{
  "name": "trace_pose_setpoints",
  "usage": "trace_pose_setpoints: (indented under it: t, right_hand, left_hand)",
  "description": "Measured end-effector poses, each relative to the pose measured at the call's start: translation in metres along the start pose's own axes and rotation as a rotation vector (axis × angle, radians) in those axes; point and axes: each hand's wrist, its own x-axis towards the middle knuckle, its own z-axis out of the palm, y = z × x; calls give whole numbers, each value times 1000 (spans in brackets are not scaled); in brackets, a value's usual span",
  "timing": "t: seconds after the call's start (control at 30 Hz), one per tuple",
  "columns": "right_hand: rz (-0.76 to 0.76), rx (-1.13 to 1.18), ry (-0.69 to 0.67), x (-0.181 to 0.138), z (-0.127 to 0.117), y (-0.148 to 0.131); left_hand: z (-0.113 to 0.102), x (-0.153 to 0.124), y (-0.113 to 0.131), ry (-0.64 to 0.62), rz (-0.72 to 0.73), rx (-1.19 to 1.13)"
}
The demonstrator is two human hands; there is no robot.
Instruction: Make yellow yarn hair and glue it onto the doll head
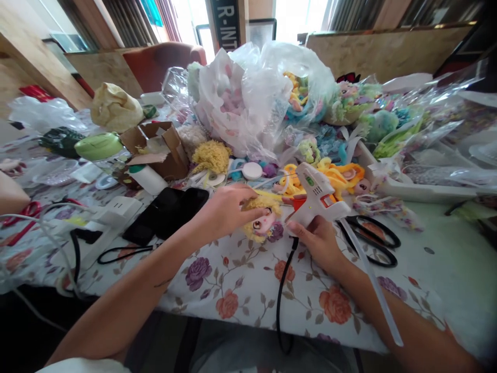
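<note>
My left hand (225, 210) is closed round a small plush pony toy (263, 223) with yellow curly hair, a pink face and a big eye, holding it on the floral tablecloth (240, 280). My right hand (320, 238) grips the handle of a white hot glue gun (320, 194). Its orange nozzle points left, close to the toy's head. A clear glue stick (373, 280) sticks out behind the gun, over my right forearm. The gun's black cord (280, 300) hangs over the table's front edge.
Black scissors (375, 241) lie right of the gun. A black phone (166, 212), a white power strip (97, 217) and red scissors (23, 217) are to the left. Behind are an open cardboard box (157, 147), plastic bags of plush toys (252, 98) and yellow-orange ponies (341, 176).
</note>
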Motion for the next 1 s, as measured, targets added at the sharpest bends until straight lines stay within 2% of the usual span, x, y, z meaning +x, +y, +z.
trace_pose_setpoints:
  t: [0.13, 0.23, 0.33, 0.4, 0.53, 0.8, 1.0]
  right_hand:
    - [-19, 15, 95, -2, -3, -3]
    - [71, 218, 154, -6, -8, -13]
    - [169, 418, 53, -13, -20, -27]
    - [194, 452, -11, -18, -30, -34]
    - [223, 471, -46, -32, -43, -43]
    - [481, 290, -118, -61, -42, -56]
    - [457, 66, -216, -59, -42, -62]
  left_hand:
    - [6, -12, -9, 193, -7, -65]
    - [9, -18, -12, 270, 69, -55]
    - [13, -21, -13, 341, 138, -62]
    - [14, -21, -13, 370, 154, -92]
    - [13, -13, -11, 326, 105, -153]
    - [4, -1, -3, 181, -59, -222]
    - [9, 0, 1, 196, -117, -323]
